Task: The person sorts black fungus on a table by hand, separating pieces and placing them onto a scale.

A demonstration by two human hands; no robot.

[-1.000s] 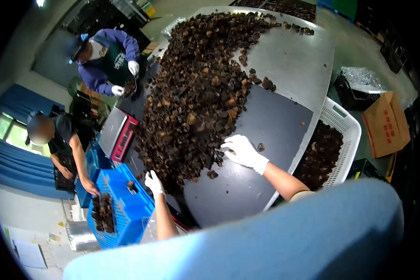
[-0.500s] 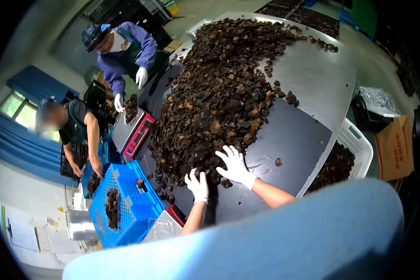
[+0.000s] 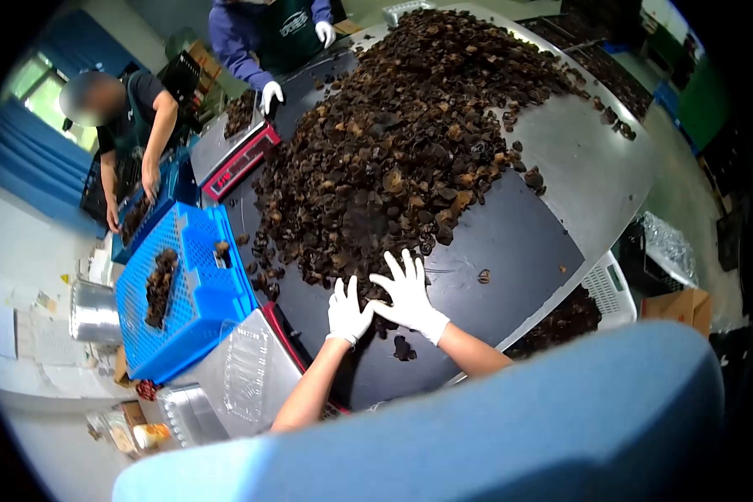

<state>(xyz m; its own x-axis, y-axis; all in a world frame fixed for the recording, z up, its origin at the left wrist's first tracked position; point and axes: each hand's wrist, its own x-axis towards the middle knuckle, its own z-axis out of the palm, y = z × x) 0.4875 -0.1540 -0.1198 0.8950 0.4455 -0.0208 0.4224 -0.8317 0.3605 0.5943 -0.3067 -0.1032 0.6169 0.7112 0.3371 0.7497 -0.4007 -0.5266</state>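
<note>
A large heap of dark dried pieces, like mushrooms [image 3: 393, 159], covers the middle of the metal table [image 3: 510, 243]. My left hand [image 3: 348, 315], in a white glove, lies at the heap's near edge with its fingers spread. Beside it, thumb side touching, is my right hand [image 3: 407, 294], also gloved and spread over the near edge. Nothing shows gripped in either hand; what lies under the palms is hidden. A small dark clump [image 3: 404, 349] sits just below my right hand.
A blue crate [image 3: 184, 284] with a dark clump on it stands left, near a scale [image 3: 241, 161]. A clear plastic tray [image 3: 247, 372] lies in front of it. Two people work at the far left and top. A white basket [image 3: 608, 293] stands at right.
Both hands have come together at the heap's near edge, my right hand moving left. The view has shifted. The co-worker in purple has a hand at the scale.
</note>
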